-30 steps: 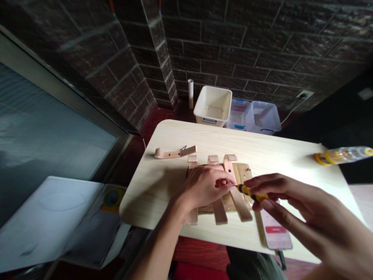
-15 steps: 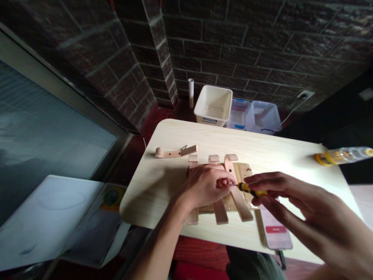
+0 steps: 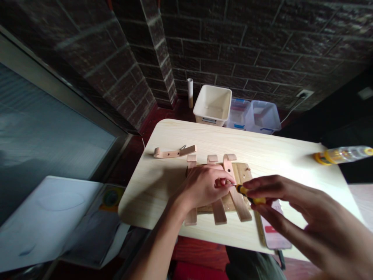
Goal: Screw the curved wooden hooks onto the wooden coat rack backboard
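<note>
"What carries it all?"

"A pale table [image 3: 262, 149]. Toward its near edge, about midway along, lies a brown board [image 3: 241, 173], partly hidden."

"And the hands?"

"The right hand [image 3: 303, 210] comes in over the near right part of the table, thumb and fingers closed around a screwdriver handle. The left hand [image 3: 204, 184] lies over the strips with thumb and forefinger close together at the driver's tip. Whether they pinch something small, I cannot tell."

"How far has it got?"

"Three hooked wooden strips are laid across the board: left strip [image 3: 191, 217], middle strip [image 3: 220, 213] and right strip [image 3: 241, 206]. Their curled ends point to the table's far edge, their flat ends to the near edge. A fourth strip [image 3: 175, 153] lies off the board, toward the far left corner, so I'd call the laying-out three parts of four."

"Are those three fixed?"

"I can't tell. The left hand covers much of two of them. The yellow-and-black screwdriver [image 3: 241, 189] lies nearly level over the right strip, so I judge driver work to be under way there."

"Anything smaller?"

"A dark hole [image 3: 229, 170] near the right strip's curl looks unfilled. The fourth strip has two dark spots, with a thin bent wire [image 3: 182, 147] beside it."
</note>
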A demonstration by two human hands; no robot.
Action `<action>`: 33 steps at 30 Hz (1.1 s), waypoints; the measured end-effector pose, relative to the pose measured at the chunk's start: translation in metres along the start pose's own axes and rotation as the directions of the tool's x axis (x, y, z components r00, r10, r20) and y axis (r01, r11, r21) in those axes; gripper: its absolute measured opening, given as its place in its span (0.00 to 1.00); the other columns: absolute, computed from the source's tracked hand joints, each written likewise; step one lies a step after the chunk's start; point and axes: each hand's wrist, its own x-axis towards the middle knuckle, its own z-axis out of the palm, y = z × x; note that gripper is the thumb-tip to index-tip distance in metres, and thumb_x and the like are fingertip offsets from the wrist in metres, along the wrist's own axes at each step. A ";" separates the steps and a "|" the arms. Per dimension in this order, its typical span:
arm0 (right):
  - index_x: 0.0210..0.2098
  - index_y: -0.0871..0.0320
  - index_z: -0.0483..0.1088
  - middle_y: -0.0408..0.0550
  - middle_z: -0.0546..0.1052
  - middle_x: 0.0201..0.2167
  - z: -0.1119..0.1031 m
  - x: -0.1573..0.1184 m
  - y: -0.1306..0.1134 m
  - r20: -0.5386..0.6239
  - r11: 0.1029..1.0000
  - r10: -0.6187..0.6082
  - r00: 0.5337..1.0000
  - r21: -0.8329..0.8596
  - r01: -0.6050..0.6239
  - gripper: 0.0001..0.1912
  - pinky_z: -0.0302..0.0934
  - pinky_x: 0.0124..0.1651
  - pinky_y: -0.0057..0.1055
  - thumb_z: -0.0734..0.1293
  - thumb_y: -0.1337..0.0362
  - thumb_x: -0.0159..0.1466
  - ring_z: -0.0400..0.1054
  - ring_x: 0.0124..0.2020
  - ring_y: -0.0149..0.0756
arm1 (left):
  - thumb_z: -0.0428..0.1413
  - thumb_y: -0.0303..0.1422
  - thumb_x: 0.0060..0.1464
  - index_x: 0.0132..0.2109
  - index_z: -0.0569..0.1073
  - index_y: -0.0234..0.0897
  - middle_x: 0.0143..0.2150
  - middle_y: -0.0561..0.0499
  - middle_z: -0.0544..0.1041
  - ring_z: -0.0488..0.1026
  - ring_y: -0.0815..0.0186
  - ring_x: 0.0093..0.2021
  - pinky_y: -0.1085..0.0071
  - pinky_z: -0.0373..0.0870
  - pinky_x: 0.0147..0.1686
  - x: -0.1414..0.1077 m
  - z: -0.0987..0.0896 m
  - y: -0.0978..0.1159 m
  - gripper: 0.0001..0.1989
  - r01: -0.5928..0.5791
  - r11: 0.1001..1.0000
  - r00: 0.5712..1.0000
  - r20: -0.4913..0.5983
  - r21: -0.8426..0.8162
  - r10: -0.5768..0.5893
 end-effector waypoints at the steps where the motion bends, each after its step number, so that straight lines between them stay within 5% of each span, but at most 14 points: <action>1: 0.54 0.47 0.77 0.52 0.80 0.54 -0.001 -0.002 0.001 0.005 1.000 -0.002 1.000 -0.028 0.003 0.17 0.78 0.47 0.37 0.70 0.58 0.66 0.78 0.52 0.49 | 0.58 0.33 0.58 0.44 0.83 0.47 0.40 0.56 0.83 0.77 0.65 0.41 0.72 0.66 0.37 0.000 0.000 0.000 0.10 0.001 1.000 1.000 0.000 -0.002 -0.001; 6: 0.58 0.42 0.75 0.50 0.80 0.55 -0.001 -0.008 0.006 0.005 0.994 -0.021 1.000 -0.103 0.021 0.20 0.77 0.50 0.44 0.69 0.56 0.66 0.77 0.53 0.51 | 0.58 0.34 0.58 0.44 0.83 0.47 0.40 0.56 0.84 0.77 0.64 0.42 0.72 0.67 0.39 0.000 0.000 -0.002 0.10 -0.008 1.000 1.000 0.003 0.006 0.008; 22: 0.53 0.49 0.78 0.51 0.82 0.50 0.005 0.007 -0.010 0.013 0.999 -0.021 1.000 -0.042 0.021 0.15 0.77 0.38 0.26 0.68 0.62 0.68 0.80 0.44 0.41 | 0.59 0.35 0.59 0.44 0.84 0.46 0.37 0.55 0.83 0.77 0.64 0.41 0.71 0.68 0.40 0.001 -0.001 -0.001 0.10 -0.012 1.000 1.000 0.013 0.000 0.012; 33: 0.53 0.47 0.78 0.50 0.82 0.52 -0.003 0.006 -0.015 0.034 0.988 -0.078 0.996 -0.128 0.081 0.16 0.77 0.49 0.36 0.65 0.64 0.68 0.79 0.50 0.46 | 0.59 0.34 0.58 0.43 0.84 0.45 0.37 0.54 0.83 0.77 0.64 0.40 0.72 0.67 0.36 0.002 -0.002 0.001 0.09 0.010 0.999 1.000 0.010 -0.038 -0.010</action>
